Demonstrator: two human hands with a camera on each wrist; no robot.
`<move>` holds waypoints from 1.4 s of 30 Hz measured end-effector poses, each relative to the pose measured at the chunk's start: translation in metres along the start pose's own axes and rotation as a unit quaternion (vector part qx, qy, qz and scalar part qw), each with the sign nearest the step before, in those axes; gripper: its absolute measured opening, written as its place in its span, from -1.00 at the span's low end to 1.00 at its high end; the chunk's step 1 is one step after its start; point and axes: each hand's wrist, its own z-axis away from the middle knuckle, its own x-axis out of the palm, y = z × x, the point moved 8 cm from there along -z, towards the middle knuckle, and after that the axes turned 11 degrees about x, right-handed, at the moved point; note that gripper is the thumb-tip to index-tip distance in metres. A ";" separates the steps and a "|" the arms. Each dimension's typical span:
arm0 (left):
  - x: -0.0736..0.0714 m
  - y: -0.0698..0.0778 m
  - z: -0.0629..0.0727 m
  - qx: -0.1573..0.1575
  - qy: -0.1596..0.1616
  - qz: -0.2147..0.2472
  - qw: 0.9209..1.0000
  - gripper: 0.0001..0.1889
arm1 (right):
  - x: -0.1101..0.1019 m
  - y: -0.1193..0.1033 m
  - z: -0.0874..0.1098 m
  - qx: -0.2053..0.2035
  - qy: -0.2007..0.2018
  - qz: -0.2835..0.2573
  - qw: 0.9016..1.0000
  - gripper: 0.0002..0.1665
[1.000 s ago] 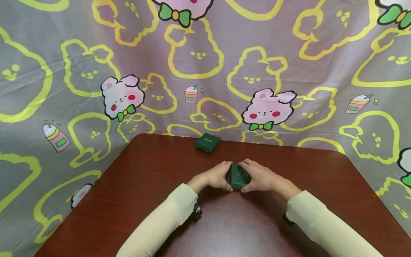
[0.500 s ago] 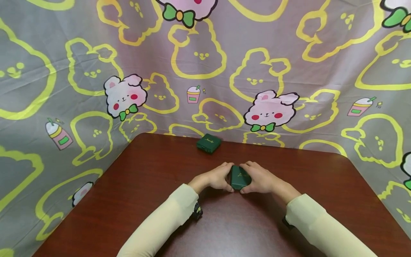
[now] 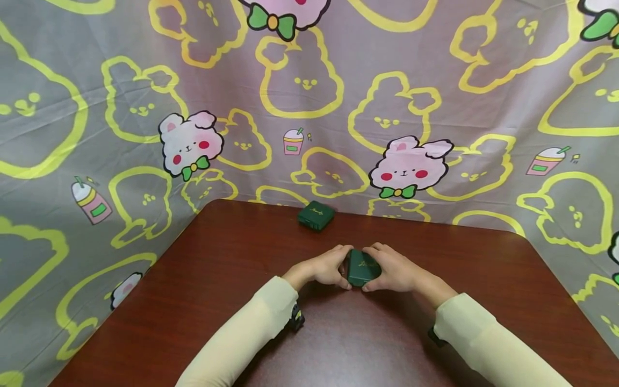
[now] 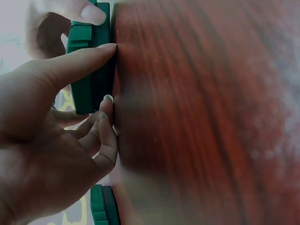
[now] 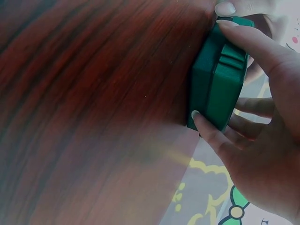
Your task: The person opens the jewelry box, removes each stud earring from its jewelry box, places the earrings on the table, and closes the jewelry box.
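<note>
A small dark green box (image 3: 360,271) with gold script on its lid lies on the brown table between both hands. My left hand (image 3: 330,266) holds its left side, thumb at the front corner; in the left wrist view the other fingers (image 4: 107,140) curl low against the tabletop. From the right, my right hand (image 3: 394,269) grips the box, thumb on the front and fingers at the back, covering part of the lid. The right wrist view shows the box's closed front face and its ridged tab (image 5: 233,56).
A second green box (image 3: 316,216) with gold script sits farther back, near the table's far edge. Behind the table (image 3: 232,236) hangs a grey curtain (image 3: 333,129) printed with bears and rabbits. Dark devices (image 3: 296,317) are strapped at the wrists.
The head view has shifted slightly, moving the scene a little to the right. Both hands stay around the same green box, with hardly any movement.
</note>
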 end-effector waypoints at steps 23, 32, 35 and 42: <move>-0.001 0.003 -0.002 0.014 -0.003 0.006 1.000 -0.23 | 0.000 0.004 0.002 -0.030 0.013 -0.031 0.999 0.07; -0.001 0.002 -0.003 0.005 -0.003 0.004 1.000 -0.22 | -0.002 0.006 0.002 -0.027 0.017 -0.039 0.999 0.08; -0.001 0.002 -0.003 0.003 -0.004 0.008 1.000 -0.21 | -0.003 0.006 0.002 -0.026 0.019 -0.038 0.999 0.09; 0.001 0.002 -0.003 -0.002 -0.007 0.013 1.000 -0.17 | -0.003 0.007 0.003 -0.022 0.015 -0.039 0.999 0.12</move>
